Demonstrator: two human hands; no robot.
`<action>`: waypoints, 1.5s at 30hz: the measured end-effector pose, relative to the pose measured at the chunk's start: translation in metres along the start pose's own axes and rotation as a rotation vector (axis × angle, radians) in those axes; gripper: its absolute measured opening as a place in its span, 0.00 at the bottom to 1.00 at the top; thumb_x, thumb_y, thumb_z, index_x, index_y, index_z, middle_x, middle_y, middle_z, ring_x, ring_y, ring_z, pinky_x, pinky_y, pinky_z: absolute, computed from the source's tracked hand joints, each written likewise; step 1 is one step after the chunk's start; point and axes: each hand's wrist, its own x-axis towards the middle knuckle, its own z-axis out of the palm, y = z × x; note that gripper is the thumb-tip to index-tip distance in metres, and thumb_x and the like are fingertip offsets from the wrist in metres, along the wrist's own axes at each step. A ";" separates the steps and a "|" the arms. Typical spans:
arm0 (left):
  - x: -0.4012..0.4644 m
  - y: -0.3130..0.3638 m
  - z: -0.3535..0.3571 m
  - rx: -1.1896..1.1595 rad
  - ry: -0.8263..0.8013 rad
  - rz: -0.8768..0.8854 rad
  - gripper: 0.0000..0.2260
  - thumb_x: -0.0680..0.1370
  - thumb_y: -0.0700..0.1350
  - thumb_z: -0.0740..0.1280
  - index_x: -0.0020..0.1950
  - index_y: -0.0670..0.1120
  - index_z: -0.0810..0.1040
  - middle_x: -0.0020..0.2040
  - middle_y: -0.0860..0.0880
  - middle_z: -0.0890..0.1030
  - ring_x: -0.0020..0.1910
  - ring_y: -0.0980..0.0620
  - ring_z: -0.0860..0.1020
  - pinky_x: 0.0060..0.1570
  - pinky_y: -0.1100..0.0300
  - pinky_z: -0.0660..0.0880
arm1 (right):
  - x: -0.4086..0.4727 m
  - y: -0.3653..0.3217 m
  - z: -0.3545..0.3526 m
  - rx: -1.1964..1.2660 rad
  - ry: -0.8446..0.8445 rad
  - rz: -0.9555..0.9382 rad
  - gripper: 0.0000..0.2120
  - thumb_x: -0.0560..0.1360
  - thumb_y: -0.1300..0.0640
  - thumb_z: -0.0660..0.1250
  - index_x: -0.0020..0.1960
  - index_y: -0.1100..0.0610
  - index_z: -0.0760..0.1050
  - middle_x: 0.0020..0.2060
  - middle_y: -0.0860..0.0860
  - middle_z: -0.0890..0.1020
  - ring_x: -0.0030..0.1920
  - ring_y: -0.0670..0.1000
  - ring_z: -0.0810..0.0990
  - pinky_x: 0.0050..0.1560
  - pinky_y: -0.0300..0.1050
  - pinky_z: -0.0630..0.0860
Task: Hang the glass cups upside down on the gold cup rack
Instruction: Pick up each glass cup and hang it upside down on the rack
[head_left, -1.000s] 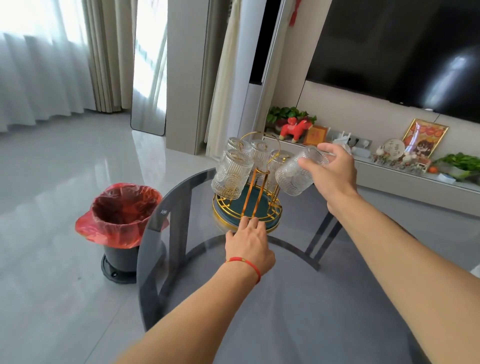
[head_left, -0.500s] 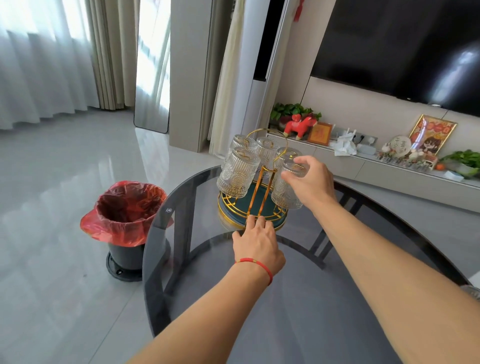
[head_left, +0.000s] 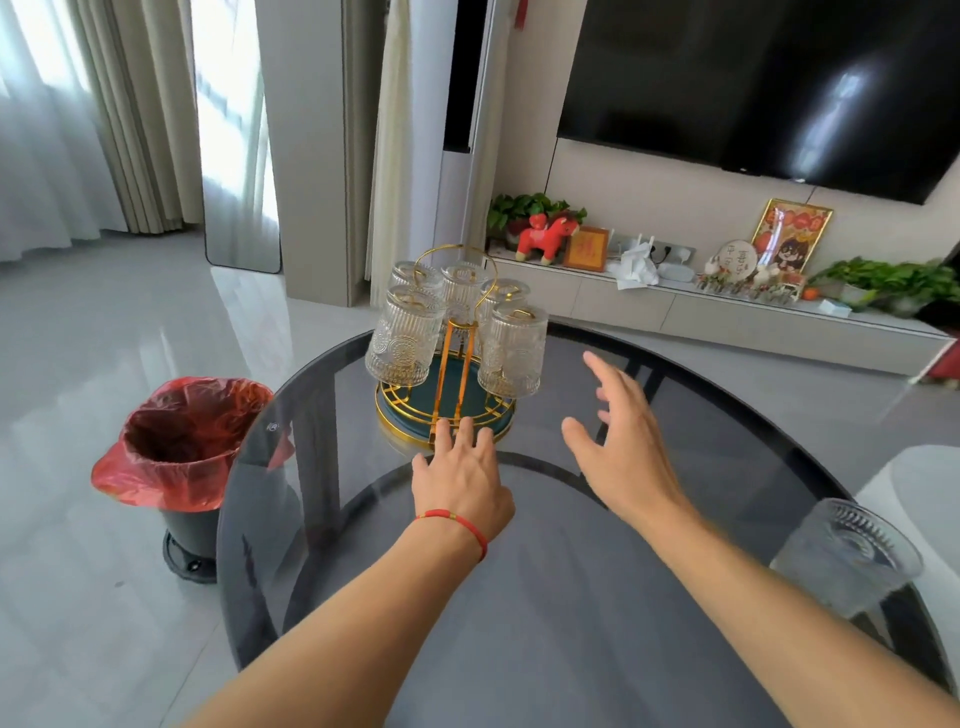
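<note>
The gold cup rack (head_left: 453, 364) with a dark green round base stands on the far part of the dark glass table (head_left: 571, 597). Several ribbed glass cups hang upside down on it; the front left cup (head_left: 402, 338) and front right cup (head_left: 513, 351) are nearest. My left hand (head_left: 462, 475), with a red string at the wrist, lies flat with its fingertips on the rack's base rim. My right hand (head_left: 621, 441) hovers open to the right of the rack, holding nothing. One more glass cup (head_left: 847, 556) stands upright at the table's right edge.
A bin with a red bag (head_left: 182, 447) stands on the floor left of the table. Behind are a low TV cabinet (head_left: 727, 317) with ornaments and plants, a wall TV, and curtains at the left.
My right hand brought a glass cup onto the rack's front right arm, let it go and drew back to the right, open. My left hand stayed on the rack's base.
</note>
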 end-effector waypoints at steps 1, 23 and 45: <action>-0.002 0.003 0.000 -0.021 0.016 0.030 0.27 0.77 0.49 0.67 0.75 0.46 0.66 0.76 0.46 0.68 0.77 0.42 0.61 0.70 0.39 0.69 | -0.016 0.009 -0.009 -0.037 -0.010 -0.004 0.30 0.79 0.59 0.69 0.80 0.49 0.65 0.79 0.50 0.65 0.78 0.51 0.65 0.77 0.48 0.65; -0.049 0.066 0.006 -0.465 -0.052 0.284 0.26 0.78 0.45 0.71 0.75 0.49 0.67 0.64 0.44 0.81 0.61 0.46 0.79 0.58 0.54 0.76 | -0.111 0.131 -0.119 0.281 0.460 0.751 0.45 0.67 0.51 0.82 0.76 0.54 0.62 0.64 0.51 0.75 0.60 0.53 0.76 0.55 0.44 0.68; -0.036 0.023 -0.041 -1.390 -0.225 0.058 0.36 0.65 0.56 0.81 0.68 0.45 0.77 0.58 0.41 0.86 0.54 0.44 0.86 0.51 0.42 0.84 | -0.088 0.028 -0.034 1.047 -0.262 0.438 0.27 0.76 0.45 0.71 0.72 0.54 0.74 0.64 0.60 0.84 0.62 0.64 0.84 0.55 0.58 0.84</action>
